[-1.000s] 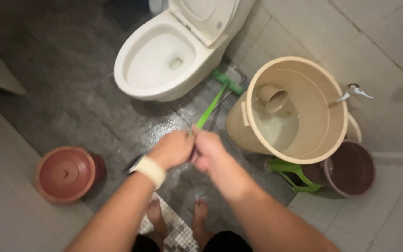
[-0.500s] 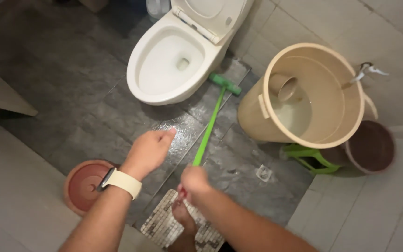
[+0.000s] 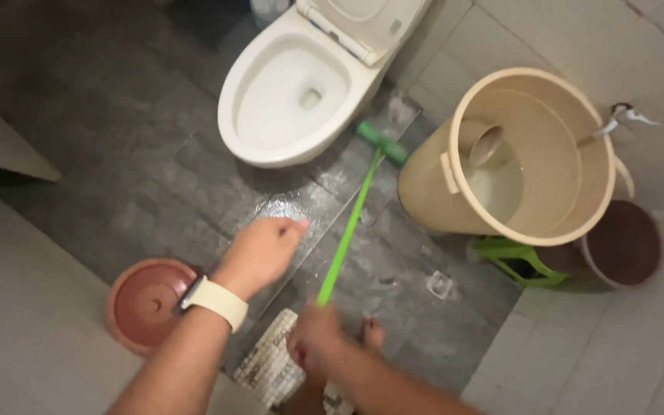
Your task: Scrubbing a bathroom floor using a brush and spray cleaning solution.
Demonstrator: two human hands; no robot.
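1. Down at six o'clock, the right hand (image 3: 318, 338) is clenched around the near end of the green-handled floor scrubber (image 3: 350, 223), and it alone has the tool.
2. Up at nine o'clock from that grip, the left hand (image 3: 261, 250) hangs free above the wet floor (image 3: 155, 177), fingers loosely curled, holding nothing; a pale watch (image 3: 213, 301) sits on its wrist.
3. The scrubber's handle runs toward twelve o'clock, and its green head (image 3: 383, 142) rests on the dark tiles between the white toilet (image 3: 301, 92) and the beige water bucket (image 3: 528, 157).
4. My read: that handle looks thin, stiff and light, probably plastic. Wet, it could be slippery, so a firm grip near the end plus a second hold mid-handle would give the most control.
5. Around at three o'clock there's a green stool (image 3: 510, 260) and a brown pail (image 3: 625, 244); at eight o'clock a reddish basin (image 3: 147, 301); a patterned mat (image 3: 270, 369) lies under the right arm.
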